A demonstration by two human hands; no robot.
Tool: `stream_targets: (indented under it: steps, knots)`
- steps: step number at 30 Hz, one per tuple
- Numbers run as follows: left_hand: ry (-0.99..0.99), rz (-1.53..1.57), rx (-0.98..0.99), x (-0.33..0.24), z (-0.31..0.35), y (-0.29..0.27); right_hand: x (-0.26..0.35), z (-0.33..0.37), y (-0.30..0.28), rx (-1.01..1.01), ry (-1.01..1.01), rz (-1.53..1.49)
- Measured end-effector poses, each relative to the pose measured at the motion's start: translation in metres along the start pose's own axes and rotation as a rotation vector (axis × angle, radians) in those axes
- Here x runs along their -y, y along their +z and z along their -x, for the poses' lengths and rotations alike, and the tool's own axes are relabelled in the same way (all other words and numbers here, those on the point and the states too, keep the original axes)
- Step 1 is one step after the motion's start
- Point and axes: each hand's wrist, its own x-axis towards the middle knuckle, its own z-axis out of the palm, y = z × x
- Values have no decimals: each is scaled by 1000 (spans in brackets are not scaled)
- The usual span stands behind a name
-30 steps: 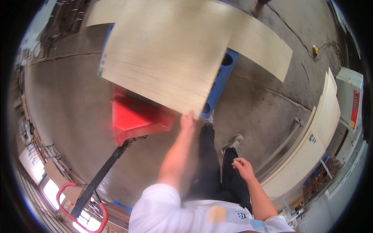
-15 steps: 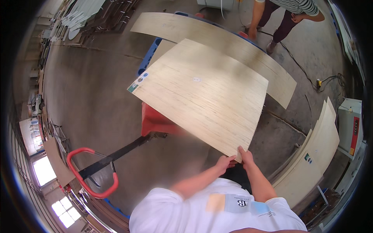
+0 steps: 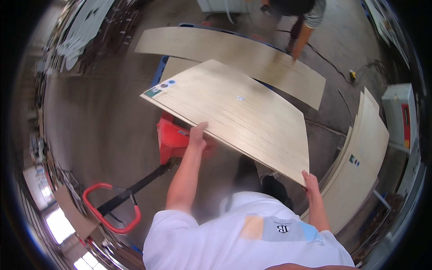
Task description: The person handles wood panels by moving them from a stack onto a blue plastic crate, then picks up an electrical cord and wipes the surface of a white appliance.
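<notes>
A pale plywood sheet [image 3: 256, 123] is held tilted in front of me, with small stickers at its far left corner and one label near its middle. My left hand [image 3: 198, 136] grips its near long edge, fingers hidden underneath. At the near right corner, my right hand [image 3: 309, 182] is closed on the same sheet, thumb on top. Its near edge shows a double line, so I cannot tell whether it is one sheet or two. Behind it lies a long plywood strip [image 3: 202, 42] on a blue pallet [image 3: 158, 71], partly covered.
A red pallet jack [image 3: 171, 137] stands at the left, its looped handle [image 3: 137, 216] reaching toward me. Several plywood sheets [image 3: 360, 166] lean at the right, beside a grey cabinet [image 3: 398, 117]. Another person [image 3: 303, 33] bends over the strip's far side. Cables [image 3: 328, 63] cross the floor.
My left hand has moved from the near corner leftward along the sheet's edge. The sheet has shifted and tilted. The other person has bent lower over the strip.
</notes>
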Motion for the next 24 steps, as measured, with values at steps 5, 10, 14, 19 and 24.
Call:
stream_targets:
  steps: [5,10,14,19,24]
  knots:
    - [-59,69,53,-16,74,57,4,44,-69,-54,-125,-140]
    - [-192,109,28,26,165,63,-15,124,-158,-98,-237,-176]
    - [-232,129,139,79,253,83,-68,198,-230,-217,-343,-244]
    - [-371,125,423,143,333,124,-191,288,-304,-409,-410,-364]
    - [-493,12,810,198,409,198,-349,353,-318,-598,-444,-717]
